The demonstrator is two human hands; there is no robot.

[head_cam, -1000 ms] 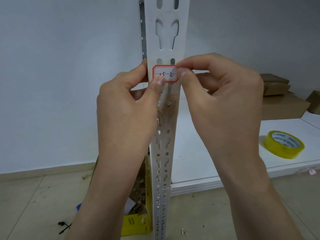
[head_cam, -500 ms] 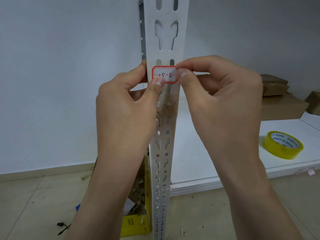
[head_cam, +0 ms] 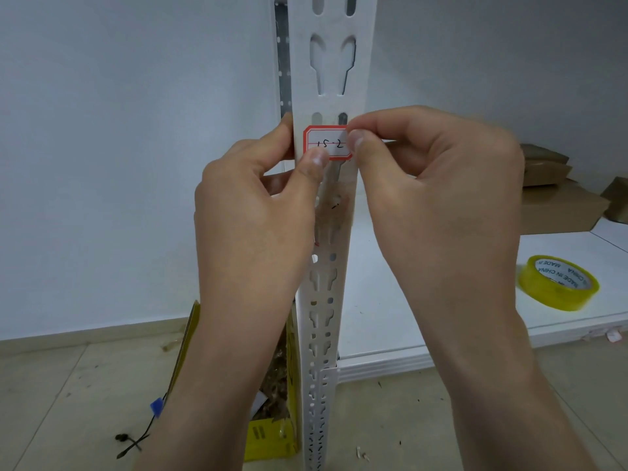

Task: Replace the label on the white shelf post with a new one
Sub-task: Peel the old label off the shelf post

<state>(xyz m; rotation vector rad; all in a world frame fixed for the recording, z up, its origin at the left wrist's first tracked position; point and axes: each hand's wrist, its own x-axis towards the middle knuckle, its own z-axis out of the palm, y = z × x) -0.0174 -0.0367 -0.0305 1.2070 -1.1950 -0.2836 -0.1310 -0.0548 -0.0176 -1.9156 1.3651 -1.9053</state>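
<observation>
A white slotted shelf post (head_cam: 331, 79) stands upright in the middle of the view. A small white label (head_cam: 328, 141) with a red border and handwritten "15-2" lies flat on its front face. My left hand (head_cam: 258, 212) wraps the post's left edge, its thumb pressing the label's lower left corner. My right hand (head_cam: 438, 185) pinches the label's right edge between thumb and forefinger. Below the label a patch of torn label residue (head_cam: 334, 209) clings to the post.
A yellow tape roll (head_cam: 557, 282) lies on the white shelf board (head_cam: 407, 317) at the right. Brown cardboard boxes (head_cam: 557, 205) sit further back. A yellow box (head_cam: 272, 433) of scraps stands on the tiled floor left of the post, near a black cord (head_cam: 136, 443).
Both hands stay on the label; the left thumb has shifted slightly along its lower edge. The label sits at the same spot on the post.
</observation>
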